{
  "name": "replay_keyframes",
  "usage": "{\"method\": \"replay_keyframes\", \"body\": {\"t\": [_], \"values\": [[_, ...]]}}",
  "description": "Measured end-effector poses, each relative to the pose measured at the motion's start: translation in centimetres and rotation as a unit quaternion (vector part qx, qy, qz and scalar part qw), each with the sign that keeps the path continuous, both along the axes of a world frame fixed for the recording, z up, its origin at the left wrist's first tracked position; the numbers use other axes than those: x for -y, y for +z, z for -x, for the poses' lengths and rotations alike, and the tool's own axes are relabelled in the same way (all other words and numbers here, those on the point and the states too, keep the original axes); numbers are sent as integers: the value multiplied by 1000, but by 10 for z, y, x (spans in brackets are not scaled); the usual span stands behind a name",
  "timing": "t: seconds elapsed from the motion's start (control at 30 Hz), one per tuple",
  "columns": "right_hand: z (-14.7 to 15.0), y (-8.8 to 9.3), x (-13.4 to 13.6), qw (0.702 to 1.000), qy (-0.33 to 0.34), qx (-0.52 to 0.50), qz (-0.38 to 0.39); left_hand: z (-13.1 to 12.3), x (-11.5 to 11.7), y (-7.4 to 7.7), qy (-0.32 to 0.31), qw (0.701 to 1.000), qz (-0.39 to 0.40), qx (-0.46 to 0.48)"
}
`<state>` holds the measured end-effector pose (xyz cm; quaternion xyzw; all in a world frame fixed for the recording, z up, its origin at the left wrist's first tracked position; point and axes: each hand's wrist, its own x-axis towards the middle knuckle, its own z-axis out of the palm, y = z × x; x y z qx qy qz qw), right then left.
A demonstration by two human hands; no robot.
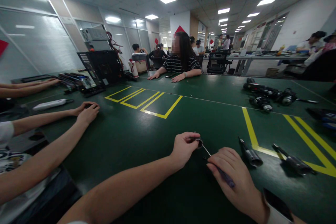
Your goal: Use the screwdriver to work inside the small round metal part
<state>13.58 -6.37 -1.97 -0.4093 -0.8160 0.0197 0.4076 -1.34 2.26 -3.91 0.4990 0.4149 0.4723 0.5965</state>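
Note:
Between the fingertips of my left hand [183, 147] is a small round metal ring-like part [200, 142], gripped by its edge. My right hand [231, 175] is closed around the handle of a screwdriver [228, 178]. Its thin shaft points up and left, and the tip reaches the opening of the round part; whether it touches anything inside cannot be seen. A tiny dark piece [204, 158] lies on the table just below the shaft. To the right of my right hand lie two dark metal tool parts, one cylindrical with a pointed end [251, 154] and another similar one [295, 161].
Yellow tape marks [153, 113] run across the green table [126, 154]. Several black power tools [262, 94] lie at the far right. A computer chassis [102, 66] stands at the back left. A co-worker's clasped hands [88, 112] rest at left; another person sits opposite.

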Motion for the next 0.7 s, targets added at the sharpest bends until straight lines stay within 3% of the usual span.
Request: {"method": "replay_keyframes", "body": {"t": [0.1, 0.3, 0.7], "values": [[-3, 0, -1, 995, -22, -91, 37, 2, -2, -1, -2, 1000, 6, -2], [-7, 0, -9, 949, -127, -199, 207, 4, -1, 10, 6, 999, 40, -17], [-7, 1, -10, 946, -122, -195, 229, 5, -3, 4, -12, 999, 44, -1]]}}
